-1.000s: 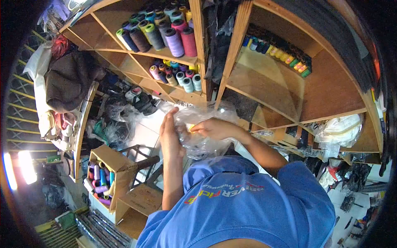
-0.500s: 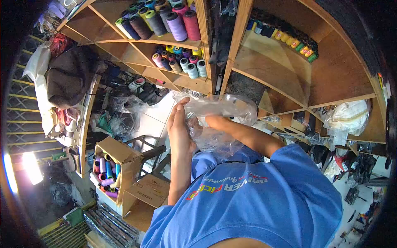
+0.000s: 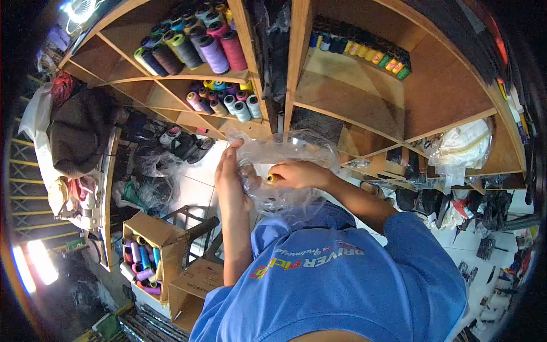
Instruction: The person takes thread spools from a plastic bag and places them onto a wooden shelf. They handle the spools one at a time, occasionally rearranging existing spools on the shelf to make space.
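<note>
A clear plastic bag (image 3: 310, 145) is held up in front of my blue shirt. My left hand (image 3: 228, 179) grips it at its left side, fingers pointing up and partly behind the film. At the bag's middle, my right hand (image 3: 296, 174) has its fingers curled around a small yellow thread spool (image 3: 271, 178), of which only the end shows. Crumpled film surrounds the right hand; what else the bag holds cannot be made out.
Wooden shelves (image 3: 353, 114) ahead carry large thread cones (image 3: 213, 54) and a row of small spools (image 3: 364, 52). A cardboard box (image 3: 151, 228) of thread spools stands at lower left. A white plastic-wrapped bundle (image 3: 464, 145) lies on the right shelf.
My right hand has drawn back from deep in the bag, and the yellow spool now shows in its fingers. My left hand still holds the bag. The view has shifted somewhat right.
</note>
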Available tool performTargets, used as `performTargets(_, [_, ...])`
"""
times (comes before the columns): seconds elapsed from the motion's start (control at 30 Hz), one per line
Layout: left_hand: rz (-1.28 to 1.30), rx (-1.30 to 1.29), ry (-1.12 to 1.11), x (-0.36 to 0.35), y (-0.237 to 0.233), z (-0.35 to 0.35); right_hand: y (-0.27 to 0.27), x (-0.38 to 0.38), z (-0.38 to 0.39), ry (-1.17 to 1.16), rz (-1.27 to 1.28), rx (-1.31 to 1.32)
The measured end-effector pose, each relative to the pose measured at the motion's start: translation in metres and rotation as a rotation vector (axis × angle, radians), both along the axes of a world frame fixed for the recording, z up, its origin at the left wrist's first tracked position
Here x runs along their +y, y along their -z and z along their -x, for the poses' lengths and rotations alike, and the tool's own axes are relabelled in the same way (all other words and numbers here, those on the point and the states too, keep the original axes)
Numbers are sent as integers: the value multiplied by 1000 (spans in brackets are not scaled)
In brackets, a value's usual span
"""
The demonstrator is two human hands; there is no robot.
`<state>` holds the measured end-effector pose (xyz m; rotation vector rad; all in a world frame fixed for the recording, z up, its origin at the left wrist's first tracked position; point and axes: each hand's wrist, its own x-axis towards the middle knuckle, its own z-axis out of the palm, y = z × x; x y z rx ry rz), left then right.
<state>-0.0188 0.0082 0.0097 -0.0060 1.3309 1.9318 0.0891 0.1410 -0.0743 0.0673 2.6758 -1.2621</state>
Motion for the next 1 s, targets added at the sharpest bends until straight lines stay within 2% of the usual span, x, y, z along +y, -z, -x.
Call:
performTargets(0.03, [27,-14,-19,2,-3,2,-20,4,-5,32,19,-83])
performTargets(0.13, [2,-38,-22,2,0,7,-61,28,-29,137,236,25])
performTargets(0.27, [-13,-49,-47,3,10,15,-107,83,-55,363,386,192])
performTargets(0.33, [-63,-54,-15,0,12,17,-121,122,-61,563,256,311])
performTargets(0.4, [-58,-51,-36,0,11,17,-132,152,-62,893,-28,420])
performTargets(0.5, [-19,-40,-74,2,11,17,-108,202,-49,1202,214,649])
performTargets(0.6, [10,-18,-82,-5,14,16,-74,243,-31,1325,-119,676])
performTargets(0.77, [23,-40,-130,-14,17,18,-61,265,-7,1410,-680,450])
performTargets(0.87, [51,-45,-179,-19,10,18,-49,273,1,1459,-645,476])
performTargets(1.0, [69,-28,-213,-24,19,23,-39,271,4,1435,-753,405])
